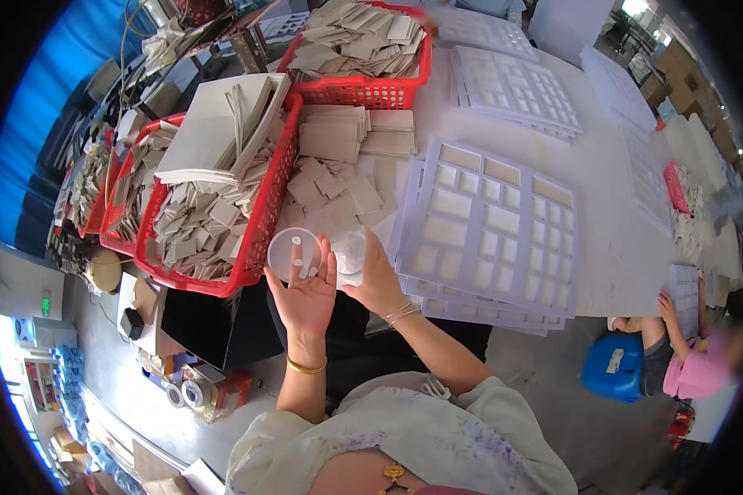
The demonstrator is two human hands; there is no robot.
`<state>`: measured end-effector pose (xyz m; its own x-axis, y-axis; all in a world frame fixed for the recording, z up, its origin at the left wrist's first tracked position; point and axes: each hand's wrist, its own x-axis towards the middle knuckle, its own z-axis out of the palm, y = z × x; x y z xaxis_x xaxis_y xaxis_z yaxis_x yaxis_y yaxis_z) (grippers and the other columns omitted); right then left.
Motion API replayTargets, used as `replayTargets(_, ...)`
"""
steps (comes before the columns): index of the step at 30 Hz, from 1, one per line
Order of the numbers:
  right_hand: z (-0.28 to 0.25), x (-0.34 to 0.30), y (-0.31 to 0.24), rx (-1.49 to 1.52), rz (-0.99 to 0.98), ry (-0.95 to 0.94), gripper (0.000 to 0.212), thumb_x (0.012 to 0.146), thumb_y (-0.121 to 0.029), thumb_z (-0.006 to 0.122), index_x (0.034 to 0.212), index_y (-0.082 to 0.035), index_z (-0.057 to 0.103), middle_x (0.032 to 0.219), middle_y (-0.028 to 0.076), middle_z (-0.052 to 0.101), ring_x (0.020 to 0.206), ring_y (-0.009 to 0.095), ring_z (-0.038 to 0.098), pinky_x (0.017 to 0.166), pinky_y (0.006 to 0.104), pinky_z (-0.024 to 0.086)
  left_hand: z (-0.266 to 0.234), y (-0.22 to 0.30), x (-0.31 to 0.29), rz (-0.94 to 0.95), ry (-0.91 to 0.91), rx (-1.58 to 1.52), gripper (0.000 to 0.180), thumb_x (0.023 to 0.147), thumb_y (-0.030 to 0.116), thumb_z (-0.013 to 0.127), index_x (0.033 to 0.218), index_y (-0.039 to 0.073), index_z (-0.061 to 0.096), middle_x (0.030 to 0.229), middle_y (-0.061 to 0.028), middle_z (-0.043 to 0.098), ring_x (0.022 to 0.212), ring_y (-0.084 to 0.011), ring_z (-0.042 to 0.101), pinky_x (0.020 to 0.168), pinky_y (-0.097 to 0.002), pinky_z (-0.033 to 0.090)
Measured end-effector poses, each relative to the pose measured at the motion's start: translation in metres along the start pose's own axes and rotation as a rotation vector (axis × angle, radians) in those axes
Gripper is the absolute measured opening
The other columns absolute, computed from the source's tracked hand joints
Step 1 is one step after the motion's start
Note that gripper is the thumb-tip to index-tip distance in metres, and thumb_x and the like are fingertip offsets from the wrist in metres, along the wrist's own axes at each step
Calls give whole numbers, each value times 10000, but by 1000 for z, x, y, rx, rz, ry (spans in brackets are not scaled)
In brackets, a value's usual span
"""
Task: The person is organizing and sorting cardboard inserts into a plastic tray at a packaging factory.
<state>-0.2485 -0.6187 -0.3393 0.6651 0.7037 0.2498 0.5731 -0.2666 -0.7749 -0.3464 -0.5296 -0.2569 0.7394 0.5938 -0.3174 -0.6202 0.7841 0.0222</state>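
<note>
My left hand (304, 305) is turned palm up with its fingers extended, a gold bracelet on the wrist. On those fingers it holds a clear round lid or shallow dish (279, 257); a few small white bits show in or through it. Close beside it, my right hand (381, 285) grips a translucent cup-like container (351, 254), its contents not clear. Both pieces are apart, at the table's near edge. Just beyond my hands lie loose grey cardboard pieces (363, 195). Right of my right hand is a stack of pale lilac boards with rectangular cutouts (476, 247).
Red plastic baskets (266, 235) full of cardboard pieces stand to the left, one topped with large sheets (210, 124). Another red basket (388, 95) is at the back. More cutout boards (516, 87) lie farther off. A person in pink (692, 371) sits at right near a blue container (612, 367).
</note>
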Motion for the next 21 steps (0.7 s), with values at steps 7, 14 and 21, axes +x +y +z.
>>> replayTargets(7,10,6,13,33,22,100,849,621,-207,788,1293,30,329,1239,235,451,1153,391,465,962,421,407,-7,7,8,23,-48,47,638,906,572,458,1294,66,483,1310,-242,476,1224,-355,470,1039,-450,393)
replayTargets(14,-54,7,-6,196,-5,283,873,595,-192,825,1293,-24,329,1224,195,430,1158,358,450,989,415,391,8,-10,10,-20,-90,69,642,898,590,456,1281,76,493,1293,-246,493,1186,-354,507,1006,-452,430)
replayTargets(21,-101,-3,-21,203,-82,350,855,619,-188,805,1332,-34,359,1248,171,433,1180,332,437,1005,404,386,9,-34,8,-67,-171,114,644,890,593,470,1288,86,486,1324,-236,476,1196,-342,498,1033,-443,397)
